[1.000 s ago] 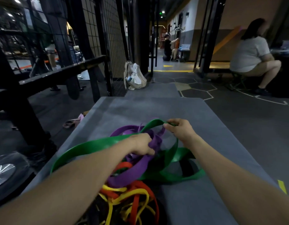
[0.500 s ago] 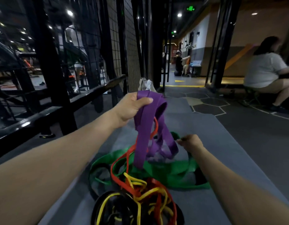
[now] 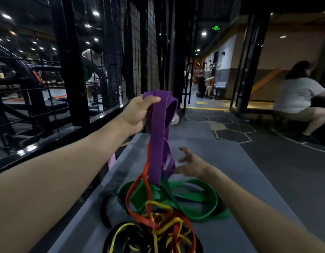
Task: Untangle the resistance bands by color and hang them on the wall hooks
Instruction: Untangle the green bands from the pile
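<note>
Left hand [image 3: 139, 114] fisted round the folded top of the purple band [image 3: 158, 143], raised above the grey mat [image 3: 231, 161]. Long axis vertical, loops hanging toward 6 o'clock, an orange band [image 3: 138, 189] snagged alongside. Right hand [image 3: 191, 164] at 4 o'clock of the left, fingers spread, holding nothing, just beside the purple loops' lower end; contact unclear through blur. Below, green band [image 3: 203, 198] flat on mat; yellow bands [image 3: 163, 216] and black bands [image 3: 110, 209] knotted at 6 o'clock, cut off by frame edge.

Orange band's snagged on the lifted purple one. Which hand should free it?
Right, probably. The left hand is clamped on the purple band, holding it up. The right hand is open and empty beside the hanging bands, near the orange band.
</note>
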A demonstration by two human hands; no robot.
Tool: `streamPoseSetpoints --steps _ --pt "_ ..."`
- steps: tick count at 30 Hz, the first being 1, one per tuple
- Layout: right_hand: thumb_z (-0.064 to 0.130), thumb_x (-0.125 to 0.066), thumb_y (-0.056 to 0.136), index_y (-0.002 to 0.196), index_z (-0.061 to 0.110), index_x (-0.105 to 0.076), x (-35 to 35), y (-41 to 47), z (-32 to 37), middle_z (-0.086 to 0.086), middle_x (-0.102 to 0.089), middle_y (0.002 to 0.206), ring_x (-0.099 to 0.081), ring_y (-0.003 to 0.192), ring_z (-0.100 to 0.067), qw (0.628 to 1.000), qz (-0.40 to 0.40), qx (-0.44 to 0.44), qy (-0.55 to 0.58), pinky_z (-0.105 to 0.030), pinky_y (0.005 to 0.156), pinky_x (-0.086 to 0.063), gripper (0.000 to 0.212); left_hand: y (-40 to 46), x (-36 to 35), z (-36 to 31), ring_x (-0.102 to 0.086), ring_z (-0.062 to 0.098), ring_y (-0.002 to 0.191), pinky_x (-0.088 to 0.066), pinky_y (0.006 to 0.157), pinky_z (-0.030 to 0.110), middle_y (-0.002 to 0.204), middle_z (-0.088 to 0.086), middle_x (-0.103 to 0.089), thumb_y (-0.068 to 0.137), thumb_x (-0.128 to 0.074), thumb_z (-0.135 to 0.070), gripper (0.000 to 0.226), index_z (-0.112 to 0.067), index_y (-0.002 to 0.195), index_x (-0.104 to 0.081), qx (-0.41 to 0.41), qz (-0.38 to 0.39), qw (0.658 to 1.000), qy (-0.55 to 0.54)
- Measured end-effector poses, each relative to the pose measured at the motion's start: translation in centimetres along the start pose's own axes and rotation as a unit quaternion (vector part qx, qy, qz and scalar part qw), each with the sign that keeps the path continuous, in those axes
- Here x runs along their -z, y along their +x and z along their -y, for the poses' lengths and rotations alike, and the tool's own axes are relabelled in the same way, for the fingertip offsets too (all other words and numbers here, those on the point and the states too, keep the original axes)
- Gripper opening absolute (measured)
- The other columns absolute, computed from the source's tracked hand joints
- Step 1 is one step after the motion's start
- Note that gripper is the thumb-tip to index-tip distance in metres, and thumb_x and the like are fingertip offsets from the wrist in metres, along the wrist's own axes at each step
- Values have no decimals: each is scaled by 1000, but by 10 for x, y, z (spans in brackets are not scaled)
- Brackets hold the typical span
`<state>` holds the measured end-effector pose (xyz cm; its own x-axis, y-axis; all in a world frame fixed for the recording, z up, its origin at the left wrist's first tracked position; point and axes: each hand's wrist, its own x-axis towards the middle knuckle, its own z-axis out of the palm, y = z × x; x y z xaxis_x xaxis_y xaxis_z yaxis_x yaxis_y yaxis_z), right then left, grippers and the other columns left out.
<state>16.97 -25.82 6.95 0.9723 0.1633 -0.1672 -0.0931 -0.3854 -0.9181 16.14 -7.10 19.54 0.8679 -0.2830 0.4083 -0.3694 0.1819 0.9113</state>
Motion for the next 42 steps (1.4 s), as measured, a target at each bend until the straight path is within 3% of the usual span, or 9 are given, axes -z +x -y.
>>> streamPoseSetpoints --steps 5,8,13,18,21,24,30,37,42 --pt "36 -91 43 142 46 3 -26 -3 19 0 -35 137 -35 129 -25 996 15 59 -63 -47 99 -43 137 -8 -1 -11 -57 13 53 -52 55 25 56 -2 -59 75 -58 -21 8 -14 73 -61 45 -3 997 -61" --pt "42 -95 20 138 51 1 -36 18 9 -5 -37 137 -44 126 -29 989 -36 143 4 -57 96 -45 153 -13 2 -20 -53 14 50 -48 61 26 50 -3 -56 47 -64 -23 11 -17 56 -62 57 4 994 -90" --pt "-16 -77 57 134 33 -13 -31 1 36 -6 -56 106 -64 93 -21 975 -65 183 109 -49 88 -53 112 -17 14 -25 -54 15 51 -46 63 27 51 -1 -57 39 -62 -21 20 -15 57 -55 49 -13 994 -101" --pt "-17 -73 62 131 23 -26 -9 -8 60 5 -53 96 -57 84 -12 948 -174 262 43 -23 60 -55 93 -20 24 -15 -55 13 60 -45 58 23 56 -4 -61 55 -55 -14 17 -14 72 -55 61 -20 998 13" --pt "-9 -74 66 137 20 -24 13 -19 70 13 -53 90 -59 76 -11 930 -235 280 -26 -36 71 -54 91 -21 16 -12 -55 8 54 -44 51 19 58 -4 -61 71 -56 -11 4 -14 71 -57 53 -6 995 81" --pt "-4 -74 70 135 17 -29 28 -34 76 14 -54 91 -62 82 -18 919 -278 277 -28 -47 80 -54 82 -19 4 -6 -56 11 60 -47 55 17 63 0 -62 85 -50 2 25 -12 68 -60 49 -8 994 102" --pt "0 -74 71 113 16 -61 44 -65 92 8 -63 89 -61 74 -11 900 -311 284 -110 -37 79 -56 47 -30 -13 14 -55 18 71 -46 65 22 63 2 -64 84 -54 3 25 -12 66 -63 118 -62 982 130" --pt "6 -76 69 107 25 -65 79 -90 104 7 -67 93 -65 86 -19 875 -362 290 -140 -47 82 -54 44 -26 -54 -7 -58 12 76 -49 79 27 75 1 -62 85 -54 -3 18 -17 75 -60 144 -62 980 123" --pt "14 -78 67 106 27 -68 125 -122 112 3 -72 94 -67 87 -18 842 -424 279 -183 -44 83 -55 43 -6 -95 -19 -52 9 62 -46 66 21 65 -2 -57 83 -55 -6 18 -18 70 -55 151 -74 983 72"
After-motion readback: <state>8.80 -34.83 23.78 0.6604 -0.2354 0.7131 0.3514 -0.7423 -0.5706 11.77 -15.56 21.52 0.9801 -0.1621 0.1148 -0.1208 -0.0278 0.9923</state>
